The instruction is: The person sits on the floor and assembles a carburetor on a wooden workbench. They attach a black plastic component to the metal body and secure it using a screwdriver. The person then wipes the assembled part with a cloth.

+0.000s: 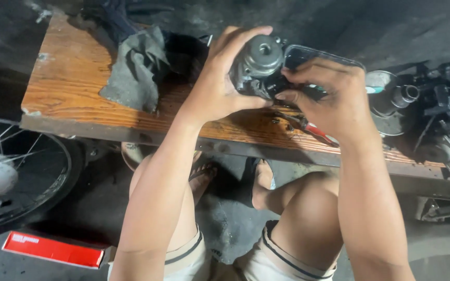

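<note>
On dark floor, worn wooden bench (74, 88)

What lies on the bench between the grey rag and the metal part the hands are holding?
In the head view, a dark black heap lies between the grey rag and the metal part; what it is cannot be told.

Single view, head-mounted. Looks steeply down from above the seated person, facing forward across the bench (74, 83), whose long edge runs slightly tilted through the frame. Close range: forearms fill the centre, knees and floor (225, 218) show below. No second view.
</note>
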